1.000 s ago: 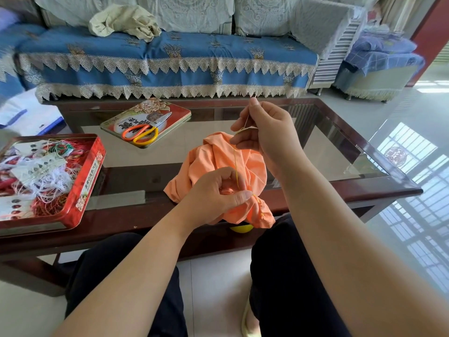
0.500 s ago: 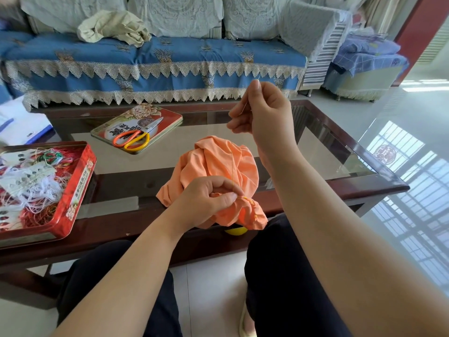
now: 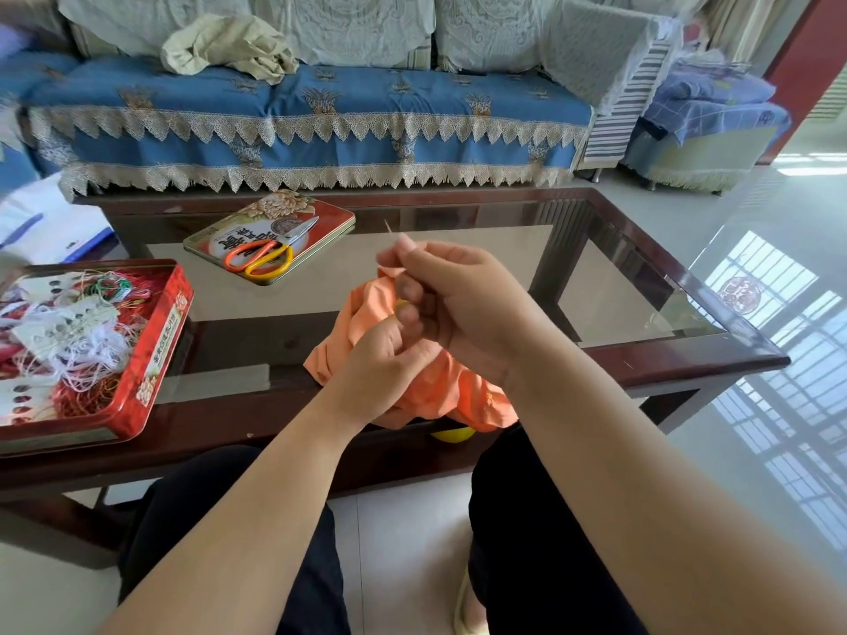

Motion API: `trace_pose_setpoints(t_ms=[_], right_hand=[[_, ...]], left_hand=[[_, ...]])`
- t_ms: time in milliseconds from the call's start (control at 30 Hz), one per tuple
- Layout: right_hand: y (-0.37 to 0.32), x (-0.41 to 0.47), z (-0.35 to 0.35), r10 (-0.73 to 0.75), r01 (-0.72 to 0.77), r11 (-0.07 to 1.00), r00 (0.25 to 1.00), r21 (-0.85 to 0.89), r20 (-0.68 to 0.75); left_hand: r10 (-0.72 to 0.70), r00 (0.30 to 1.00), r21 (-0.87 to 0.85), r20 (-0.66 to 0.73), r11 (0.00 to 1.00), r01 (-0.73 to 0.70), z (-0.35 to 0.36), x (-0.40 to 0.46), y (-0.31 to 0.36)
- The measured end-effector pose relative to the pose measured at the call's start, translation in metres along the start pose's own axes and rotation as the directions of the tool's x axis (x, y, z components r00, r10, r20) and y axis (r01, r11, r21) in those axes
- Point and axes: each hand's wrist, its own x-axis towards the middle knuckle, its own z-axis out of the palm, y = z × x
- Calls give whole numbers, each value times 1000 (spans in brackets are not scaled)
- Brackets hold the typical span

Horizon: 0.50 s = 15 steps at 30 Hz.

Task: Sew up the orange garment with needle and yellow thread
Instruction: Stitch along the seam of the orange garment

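Both hands together | right hand (image 3: 463,309) dropped from its raised pull, pinching needle (image 3: 388,227) | left hand (image 3: 385,364) grips orange garment (image 3: 362,309) beneath | next stitch likely starting

Both bare forearms reach forward and meet over the crumpled orange cloth garment (image 3: 362,309). The left hand (image 3: 382,364) grips its folds, fingers curled. The right hand (image 3: 458,300), just above, seems to pinch a thin needle (image 3: 388,226).
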Motion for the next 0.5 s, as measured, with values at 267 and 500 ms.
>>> trace_pose_setpoints(t_ms=[267, 500], right_hand=[[29, -21, -40, 123, -153, 972, 977, -176, -172], [44, -23, -53, 41, -133, 830, 983, -542, -179]], left_hand=[[64, 995, 57, -78, 997, -60, -3, 0, 4], [145, 980, 273, -138, 956, -104, -8, 2, -2]])
